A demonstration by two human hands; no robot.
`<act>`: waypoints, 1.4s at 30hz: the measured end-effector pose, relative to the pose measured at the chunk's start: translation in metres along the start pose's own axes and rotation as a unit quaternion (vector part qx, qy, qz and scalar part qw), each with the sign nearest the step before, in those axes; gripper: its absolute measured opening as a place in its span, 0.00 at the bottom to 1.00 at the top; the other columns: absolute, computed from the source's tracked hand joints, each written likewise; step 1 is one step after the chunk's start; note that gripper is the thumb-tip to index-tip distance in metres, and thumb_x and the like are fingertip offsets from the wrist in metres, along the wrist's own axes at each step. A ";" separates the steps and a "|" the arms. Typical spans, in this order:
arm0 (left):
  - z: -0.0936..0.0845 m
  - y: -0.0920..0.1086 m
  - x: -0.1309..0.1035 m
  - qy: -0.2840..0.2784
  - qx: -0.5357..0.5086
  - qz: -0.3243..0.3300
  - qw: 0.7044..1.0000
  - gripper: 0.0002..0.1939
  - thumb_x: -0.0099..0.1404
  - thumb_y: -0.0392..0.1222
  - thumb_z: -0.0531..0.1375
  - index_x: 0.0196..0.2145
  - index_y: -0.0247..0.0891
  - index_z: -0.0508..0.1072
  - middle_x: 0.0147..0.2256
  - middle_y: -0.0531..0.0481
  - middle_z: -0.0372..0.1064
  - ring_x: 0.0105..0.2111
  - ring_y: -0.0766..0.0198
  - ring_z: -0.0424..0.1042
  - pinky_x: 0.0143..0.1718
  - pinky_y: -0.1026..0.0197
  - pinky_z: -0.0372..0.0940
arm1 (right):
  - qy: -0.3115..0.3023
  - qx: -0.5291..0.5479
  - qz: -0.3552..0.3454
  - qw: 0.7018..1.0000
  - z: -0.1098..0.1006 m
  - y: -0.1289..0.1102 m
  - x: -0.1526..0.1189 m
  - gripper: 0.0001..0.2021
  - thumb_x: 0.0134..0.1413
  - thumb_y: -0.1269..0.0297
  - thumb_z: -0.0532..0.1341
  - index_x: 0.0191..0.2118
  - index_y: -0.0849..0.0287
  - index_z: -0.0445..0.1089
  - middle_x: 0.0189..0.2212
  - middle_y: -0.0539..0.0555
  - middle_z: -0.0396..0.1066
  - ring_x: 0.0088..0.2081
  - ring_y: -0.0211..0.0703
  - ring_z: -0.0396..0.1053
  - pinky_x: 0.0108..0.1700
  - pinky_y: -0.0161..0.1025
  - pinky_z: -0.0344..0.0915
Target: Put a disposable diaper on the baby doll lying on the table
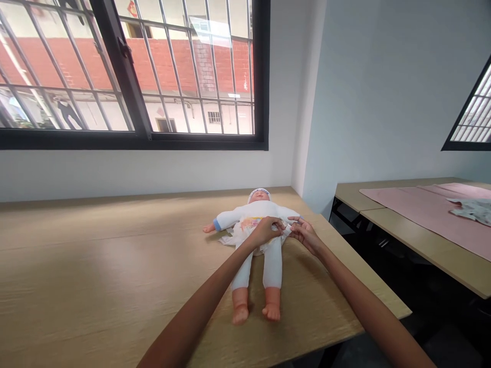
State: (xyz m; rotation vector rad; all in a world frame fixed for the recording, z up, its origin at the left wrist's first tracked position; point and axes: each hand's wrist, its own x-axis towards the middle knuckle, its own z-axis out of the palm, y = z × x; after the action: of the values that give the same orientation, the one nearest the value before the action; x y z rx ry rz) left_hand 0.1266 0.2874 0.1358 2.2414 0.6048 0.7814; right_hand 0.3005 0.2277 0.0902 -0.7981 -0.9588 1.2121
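A baby doll (272, 271) in white clothes and a cap lies on its back, feet toward me. Around its hips is a white diaper (245, 232) with a coloured print at the front. My left hand (268, 229) reaches over the doll's middle, its fingers pinched on the diaper's side. Close beside it, my right hand (305, 235) pinches the diaper's outer edge on the same side. The other side of the diaper sticks out loosely under the doll's arm. My fingers hide the exact spot they grip.
The doll lies on a wooden table (115, 276), near its right edge. Past a dark gap on the right stands another table (399, 217) with a pink cloth (414, 209) and a grey patterned cloth (475, 208). A barred window (199, 76) is in the wall ahead.
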 end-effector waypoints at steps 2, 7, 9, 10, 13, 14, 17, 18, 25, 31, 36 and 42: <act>0.001 -0.002 0.001 -0.002 -0.004 -0.002 1.000 0.05 0.52 0.37 0.62 0.28 0.34 0.74 0.31 0.49 0.75 0.33 0.60 0.72 0.37 0.61 0.65 | -0.002 -0.001 0.003 1.000 -0.002 0.001 0.001 0.21 0.36 0.66 0.70 0.41 0.57 0.70 0.24 0.45 0.65 0.28 0.34 0.65 0.38 0.36 0.67; 0.002 -0.004 0.001 -0.001 -0.004 0.003 1.000 0.05 0.53 0.38 0.62 0.28 0.34 0.74 0.30 0.49 0.74 0.33 0.59 0.72 0.36 0.62 0.65 | -0.005 0.003 0.008 1.000 -0.003 0.002 0.001 0.21 0.36 0.66 0.70 0.41 0.56 0.70 0.24 0.45 0.66 0.27 0.34 0.66 0.37 0.36 0.67; 0.002 -0.004 0.001 -0.001 0.001 0.005 1.000 0.04 0.54 0.37 0.62 0.28 0.34 0.74 0.30 0.49 0.74 0.33 0.60 0.72 0.37 0.62 0.65 | -0.003 0.003 0.004 1.000 -0.003 0.002 0.001 0.20 0.36 0.67 0.70 0.41 0.56 0.71 0.23 0.45 0.65 0.27 0.34 0.66 0.37 0.36 0.67; 0.002 -0.003 0.001 -0.001 0.004 0.005 1.000 0.04 0.54 0.37 0.61 0.28 0.34 0.74 0.31 0.49 0.74 0.34 0.60 0.72 0.38 0.62 0.65 | -0.002 0.003 0.002 1.000 -0.003 0.002 0.001 0.20 0.36 0.67 0.70 0.41 0.56 0.71 0.23 0.45 0.65 0.27 0.34 0.66 0.37 0.36 0.68; 0.001 -0.003 0.001 -0.006 0.014 0.006 1.000 0.03 0.54 0.35 0.61 0.29 0.34 0.73 0.31 0.50 0.74 0.34 0.62 0.72 0.38 0.62 0.65 | -0.006 -0.001 -0.001 1.000 -0.002 0.002 0.001 0.20 0.37 0.66 0.70 0.41 0.57 0.70 0.24 0.45 0.66 0.28 0.35 0.66 0.37 0.36 0.68; 0.000 -0.002 0.001 -0.008 0.018 0.006 1.000 0.03 0.54 0.34 0.61 0.29 0.34 0.73 0.31 0.50 0.74 0.34 0.63 0.72 0.38 0.62 0.65 | -0.008 -0.001 -0.002 1.000 -0.002 0.002 0.001 0.20 0.37 0.65 0.70 0.41 0.57 0.70 0.24 0.45 0.67 0.28 0.35 0.67 0.38 0.36 0.69; -0.001 0.001 0.000 -0.015 0.031 0.007 0.999 0.04 0.55 0.32 0.60 0.30 0.33 0.73 0.32 0.50 0.74 0.34 0.63 0.72 0.38 0.64 0.65 | -0.008 0.004 -0.004 1.000 -0.002 0.003 0.001 0.20 0.37 0.66 0.70 0.41 0.57 0.70 0.24 0.45 0.67 0.28 0.34 0.67 0.37 0.35 0.69; -0.001 0.004 -0.002 -0.014 0.049 0.006 0.999 0.05 0.56 0.31 0.59 0.31 0.33 0.73 0.33 0.49 0.74 0.35 0.64 0.72 0.38 0.64 0.65 | -0.007 0.004 -0.005 1.000 -0.002 0.003 0.001 0.20 0.36 0.66 0.70 0.41 0.57 0.70 0.24 0.45 0.67 0.28 0.34 0.67 0.37 0.35 0.69; 0.018 0.044 -0.017 0.029 0.317 0.030 0.947 0.13 0.64 0.32 0.50 0.42 0.33 0.71 0.41 0.43 0.70 0.45 0.55 0.66 0.48 0.53 0.61 | 0.165 0.008 -0.053 0.985 -0.006 0.003 0.009 0.17 0.36 0.67 0.67 0.38 0.58 0.68 0.22 0.46 0.69 0.26 0.36 0.68 0.33 0.34 0.70; 0.038 0.050 -0.026 0.002 0.511 0.009 0.860 0.20 0.64 0.47 0.56 0.46 0.27 0.71 0.49 0.34 0.66 0.51 0.47 0.61 0.52 0.47 0.57 | 0.243 -0.001 -0.112 0.963 -0.012 0.005 0.014 0.14 0.39 0.65 0.66 0.35 0.58 0.66 0.25 0.47 0.71 0.29 0.37 0.71 0.33 0.34 0.72; 0.051 0.040 -0.027 0.012 0.551 0.017 0.834 0.25 0.66 0.46 0.52 0.53 0.22 0.67 0.53 0.30 0.63 0.55 0.44 0.59 0.55 0.43 0.52 | 0.236 -0.009 -0.120 0.964 -0.003 -0.002 0.008 0.15 0.36 0.65 0.67 0.34 0.58 0.65 0.25 0.46 0.70 0.31 0.38 0.71 0.36 0.36 0.73; 0.064 0.032 -0.025 0.006 0.555 0.016 0.831 0.26 0.67 0.41 0.49 0.56 0.17 0.63 0.57 0.26 0.57 0.58 0.43 0.57 0.56 0.45 0.54 | 0.191 -0.102 -0.119 0.969 0.026 -0.010 0.016 0.12 0.35 0.64 0.63 0.31 0.59 0.65 0.23 0.46 0.67 0.29 0.38 0.70 0.36 0.38 0.71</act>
State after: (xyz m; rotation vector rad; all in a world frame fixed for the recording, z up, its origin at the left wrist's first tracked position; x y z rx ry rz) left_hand 0.1585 0.2230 0.1124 3.2830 1.2617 0.4759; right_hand 0.2818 0.2418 0.1126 -1.0045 -0.8376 0.7244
